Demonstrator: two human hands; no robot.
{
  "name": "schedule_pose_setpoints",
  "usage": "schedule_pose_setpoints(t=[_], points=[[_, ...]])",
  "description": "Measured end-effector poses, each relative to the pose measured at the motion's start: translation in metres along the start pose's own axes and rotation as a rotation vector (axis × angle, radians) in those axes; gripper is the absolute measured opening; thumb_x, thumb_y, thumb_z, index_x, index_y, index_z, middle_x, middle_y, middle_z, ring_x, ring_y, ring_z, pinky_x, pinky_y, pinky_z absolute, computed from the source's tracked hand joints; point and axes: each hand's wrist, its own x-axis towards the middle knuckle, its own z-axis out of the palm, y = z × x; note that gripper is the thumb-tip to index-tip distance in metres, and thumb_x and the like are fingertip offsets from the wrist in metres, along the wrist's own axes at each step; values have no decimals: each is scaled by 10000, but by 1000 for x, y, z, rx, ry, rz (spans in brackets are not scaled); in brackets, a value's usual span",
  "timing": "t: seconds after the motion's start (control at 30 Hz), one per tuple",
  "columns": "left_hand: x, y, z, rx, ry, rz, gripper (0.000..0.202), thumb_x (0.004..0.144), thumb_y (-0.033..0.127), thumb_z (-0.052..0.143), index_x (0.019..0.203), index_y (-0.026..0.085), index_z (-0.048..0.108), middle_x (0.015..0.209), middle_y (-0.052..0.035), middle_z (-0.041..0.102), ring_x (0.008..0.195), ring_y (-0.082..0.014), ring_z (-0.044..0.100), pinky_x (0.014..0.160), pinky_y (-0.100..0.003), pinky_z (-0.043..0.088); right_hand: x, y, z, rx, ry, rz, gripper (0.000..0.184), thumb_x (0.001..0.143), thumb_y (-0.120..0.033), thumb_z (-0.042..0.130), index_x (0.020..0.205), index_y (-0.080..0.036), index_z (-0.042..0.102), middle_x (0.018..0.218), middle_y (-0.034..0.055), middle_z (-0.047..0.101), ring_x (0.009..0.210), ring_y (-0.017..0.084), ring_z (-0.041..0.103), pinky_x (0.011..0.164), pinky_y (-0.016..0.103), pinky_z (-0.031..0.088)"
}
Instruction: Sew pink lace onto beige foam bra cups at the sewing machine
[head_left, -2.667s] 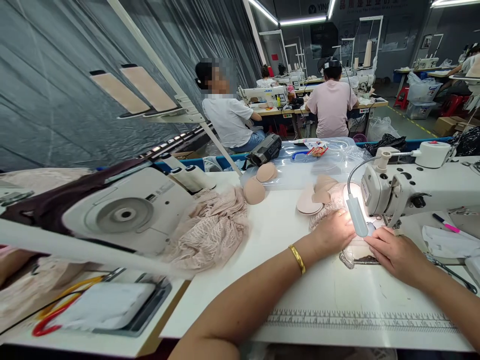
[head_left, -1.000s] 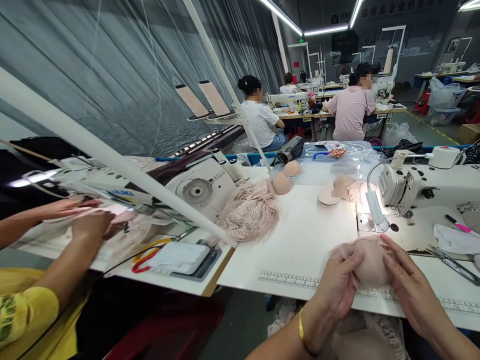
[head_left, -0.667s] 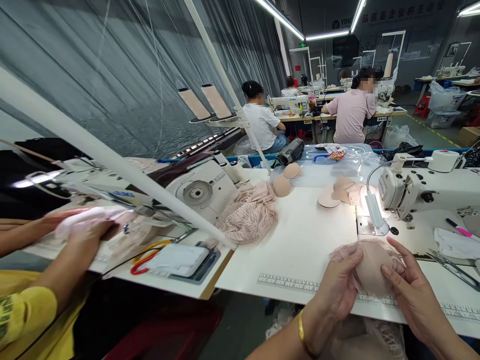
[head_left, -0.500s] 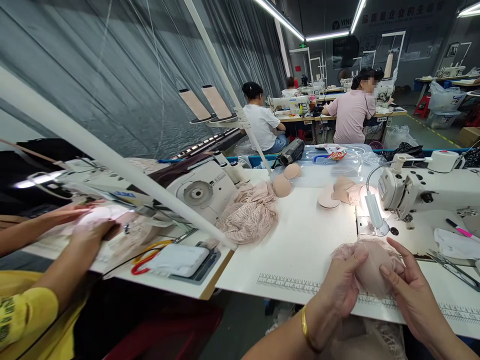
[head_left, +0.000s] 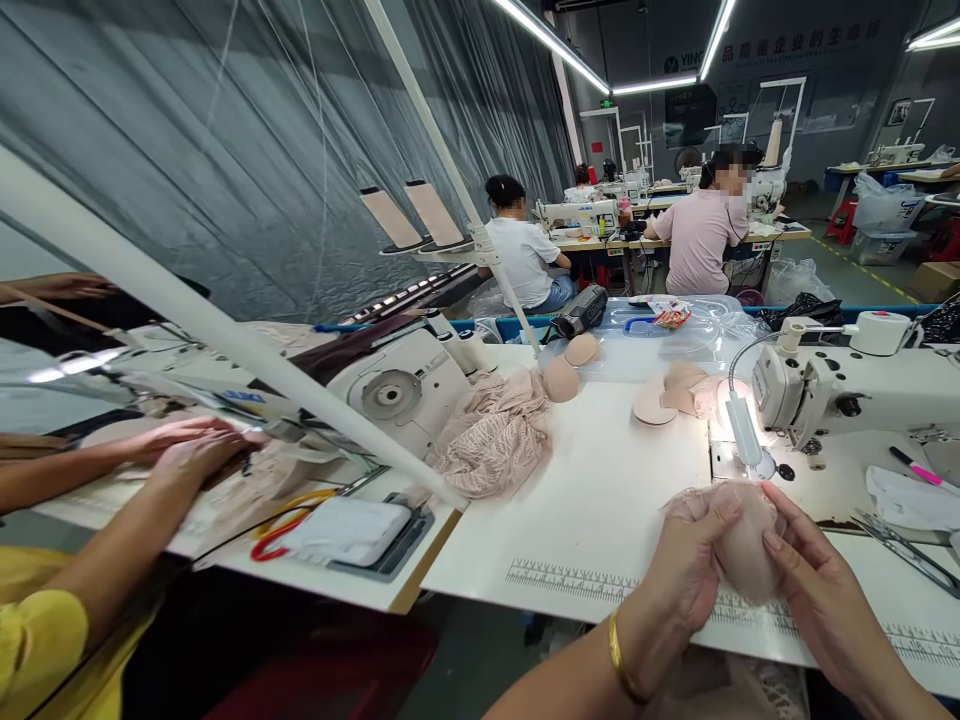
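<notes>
A beige bra cup (head_left: 744,545) with sheer lace fabric round it is held between my two hands, over the table's front edge. My left hand (head_left: 686,560), with a gold bangle at the wrist, grips its left side, thumb on top. My right hand (head_left: 814,565) pinches its right edge between thumb and fingers. More beige lace (head_left: 750,680) hangs below the table edge. Just beyond my hands stands a white sewing machine (head_left: 840,385), its small lamp (head_left: 742,425) lit. Loose beige cup pads (head_left: 654,405) lie left of the machine.
A printed ruler (head_left: 570,577) runs along the front edge. Metal scissors (head_left: 911,555) and a pink marker (head_left: 915,465) lie at right. Lace fabric (head_left: 495,435) is heaped at left, near a slanting white pole (head_left: 300,385). A co-worker's hands (head_left: 195,445) work at the neighbouring machine.
My right fingers have closed in on the cup's upper right edge, from more spread before. The cup is turned slightly. At left, the co-worker's hands have come together over fabric.
</notes>
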Motion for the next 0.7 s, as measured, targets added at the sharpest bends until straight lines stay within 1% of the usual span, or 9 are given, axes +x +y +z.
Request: schedule_pose_setpoints(t=[0.07, 0.13, 0.23, 0.3, 0.37, 0.43, 0.5, 0.63, 0.7], points=[[1, 0, 1, 0, 19, 3, 485, 692, 427, 976, 1032, 108, 842, 976, -144, 802, 863, -213, 706, 858, -305, 549, 1, 2, -2, -10, 20, -13, 778, 736, -581, 930, 1445, -383, 677, 1429, 73, 706, 1363, 342, 617, 1081, 505, 554], [3, 0, 1, 7, 43, 5, 483, 691, 440, 975, 1019, 111, 843, 969, -137, 801, 865, -214, 703, 848, -302, 548, 2, 4, -7, -31, 4, -26, 824, 738, -570, 932, 1485, -388, 636, 1415, 86, 710, 1340, 340, 631, 1067, 505, 560], [5, 1, 0, 21, 49, 23, 475, 709, 456, 962, 1007, 106, 842, 960, -132, 796, 874, -215, 697, 851, -302, 544, 3, 6, -16, -80, -74, -17, 876, 777, -553, 913, 1558, -409, 541, 1442, 93, 691, 1329, 325, 638, 1068, 488, 554], [6, 2, -1, 22, 42, 37, 476, 723, 459, 956, 1011, 99, 838, 958, -131, 789, 879, -213, 690, 862, -307, 540, 3, 8, -23, -122, -120, 4, 896, 819, -549, 884, 1601, -426, 465, 1433, 84, 689, 1321, 299, 640, 1080, 456, 542], [7, 3, -1, 19, 41, 41, 485, 731, 465, 953, 1014, 91, 833, 946, -131, 779, 882, -215, 683, 863, -315, 536, 1, 10, -29, -184, -156, 18, 931, 844, -549, 863, 1638, -420, 394, 1326, 76, 723, 1261, 278, 665, 1056, 423, 546], [7, 5, -1, 16, 42, 40, 499, 721, 473, 959, 1004, 85, 829, 931, -132, 773, 874, -219, 677, 852, -323, 535, -2, 12, -33, -238, -177, 12, 977, 855, -554, 850, 1667, -401, 328, 1168, 58, 739, 1150, 260, 698, 1012, 401, 558], [7, 8, -1, 11, 51, 41, 500, 698, 469, 974, 988, 88, 828, 928, -124, 772, 864, -210, 669, 846, -319, 534, -6, 12, -35, -260, -189, -10, 1015, 870, -561, 834, 1690, -395, 259, 1065, 37, 727, 1023, 234, 715, 971, 388, 563], [6, 12, 1, 6, 56, 29, 499, 681, 449, 990, 1008, 107, 833, 962, -109, 776, 884, -191, 661, 853, -288, 528, -8, 9, -35, -276, -229, -63, 1059, 901, -563, 805, 1718, -373, 157, 930, 14, 696, 825, 198, 689, 866, 378, 573], [6, 13, 2, 15, 13, 28, 490, 708, 455, 974, 1023, 108, 830, 970, -112, 776, 892, -189, 664, 856, -279, 527, -8, 8, -35, -299, -234, -72, 1087, 902, -560, 807, 1726, -354, 128, 844, -19, 645, 747, 180, 656, 821, 371, 578]])
